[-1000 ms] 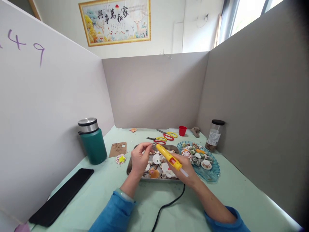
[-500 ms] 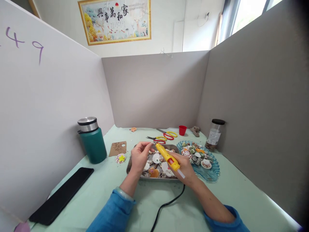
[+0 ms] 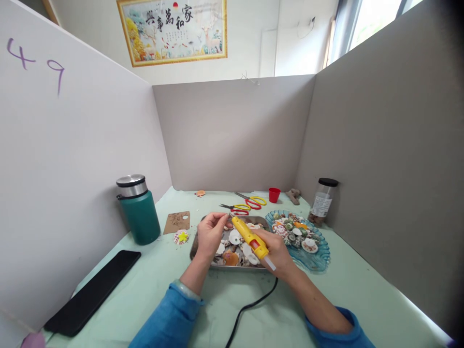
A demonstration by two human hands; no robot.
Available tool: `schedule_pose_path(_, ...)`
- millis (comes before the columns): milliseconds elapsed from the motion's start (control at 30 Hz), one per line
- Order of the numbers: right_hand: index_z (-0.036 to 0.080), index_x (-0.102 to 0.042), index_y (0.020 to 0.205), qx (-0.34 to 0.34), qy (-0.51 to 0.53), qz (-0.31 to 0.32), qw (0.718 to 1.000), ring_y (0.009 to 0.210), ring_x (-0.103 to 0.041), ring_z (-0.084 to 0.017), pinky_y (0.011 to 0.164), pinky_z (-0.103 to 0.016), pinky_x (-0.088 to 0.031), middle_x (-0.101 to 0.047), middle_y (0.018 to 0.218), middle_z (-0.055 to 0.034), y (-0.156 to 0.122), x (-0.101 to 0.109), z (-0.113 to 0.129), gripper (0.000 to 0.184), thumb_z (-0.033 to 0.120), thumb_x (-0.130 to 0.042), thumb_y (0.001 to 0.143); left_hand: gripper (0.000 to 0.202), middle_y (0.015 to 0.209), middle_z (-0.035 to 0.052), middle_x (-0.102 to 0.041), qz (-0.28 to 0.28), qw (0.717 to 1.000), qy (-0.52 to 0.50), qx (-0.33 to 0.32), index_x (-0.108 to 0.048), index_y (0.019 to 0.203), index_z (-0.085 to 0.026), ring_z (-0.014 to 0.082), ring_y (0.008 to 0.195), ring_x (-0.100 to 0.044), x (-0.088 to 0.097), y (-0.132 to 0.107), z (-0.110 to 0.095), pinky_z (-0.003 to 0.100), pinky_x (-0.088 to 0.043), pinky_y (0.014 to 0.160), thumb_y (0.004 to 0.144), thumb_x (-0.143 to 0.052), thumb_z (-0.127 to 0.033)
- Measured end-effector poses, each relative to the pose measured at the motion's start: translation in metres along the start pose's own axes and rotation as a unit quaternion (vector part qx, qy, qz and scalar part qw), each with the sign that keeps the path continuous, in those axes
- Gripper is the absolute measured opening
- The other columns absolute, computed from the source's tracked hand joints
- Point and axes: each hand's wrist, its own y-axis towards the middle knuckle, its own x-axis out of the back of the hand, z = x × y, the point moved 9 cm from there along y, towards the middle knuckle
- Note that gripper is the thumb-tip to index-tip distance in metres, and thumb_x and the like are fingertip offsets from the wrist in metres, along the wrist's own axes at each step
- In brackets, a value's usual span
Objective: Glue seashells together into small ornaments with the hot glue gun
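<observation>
Hot-glue gun nozzle aimed at pinched fingertips above a tray of shells.

The right hand (image 3: 274, 252) is closed around the yellow hot-glue gun (image 3: 249, 236). Its long axis runs from the glue stick at lower right up-left to the nozzle, which points at the left hand (image 3: 209, 238) just beside it. The left fingers (image 3: 219, 220) are pinched narrow on something too small to tell. Both hover over the steel tray (image 3: 193, 251) of shells (image 3: 234, 238) on the table (image 3: 163, 290).

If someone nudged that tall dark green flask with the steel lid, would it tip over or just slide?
The tall dark green metal flask looks broad at its base, so it would probably slide on the smooth pale green tabletop rather than tip. Its steel lid and bulky body suggest it is fairly heavy for its size.
</observation>
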Motion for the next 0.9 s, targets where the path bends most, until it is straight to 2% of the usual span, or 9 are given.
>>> schedule_pose_path(367, 0.018, -0.063, 0.097, -0.026, -0.023, -0.049, 0.998, 0.077, -0.065, -0.019, 0.068, -0.027, -0.052, -0.069, 0.087, -0.0062, 0.001, 0.011, -0.001, 0.022, 0.017, -0.051, 0.08, 0.018, 0.058, 0.001, -0.066, -0.005, 0.999, -0.043, 0.013, -0.064, 0.077, -0.014, 0.0129, 0.059, -0.062, 0.002, 0.002, 0.002, 0.027, -0.047, 0.07, 0.072, -0.068, -0.031)
schedule_pose_path(700, 0.018, -0.062, 0.097, -0.012, -0.022, -0.016, 1.0, 0.081, -0.066, -0.02, 0.075, -0.029, -0.052, -0.07, 0.091, -0.0078, 0.0, 0.003, -0.002, 0.018, 0.02, -0.051, 0.083, 0.02, 0.057, 0.0014, -0.066, -0.006, 0.999, -0.042, 0.025, -0.064, 0.076, -0.013, 0.0125, 0.059, -0.061, 0.001, 0.001, 0.0, 0.025, -0.047, 0.068, 0.069, -0.069, -0.031)
schedule_pose_path(900, 0.019, -0.063, 0.097, -0.003, -0.01, -0.006, 1.0, 0.08, -0.066, -0.019, 0.073, -0.028, -0.052, -0.07, 0.091, -0.0077, 0.0, 0.002, 0.002, 0.018, 0.021, -0.052, 0.082, 0.02, 0.056, 0.0011, -0.066, -0.006, 0.999, -0.04, 0.019, -0.064, 0.076, -0.014, 0.0132, 0.059, -0.062, 0.0, 0.001, 0.001, 0.027, -0.048, 0.069, 0.069, -0.069, -0.031)
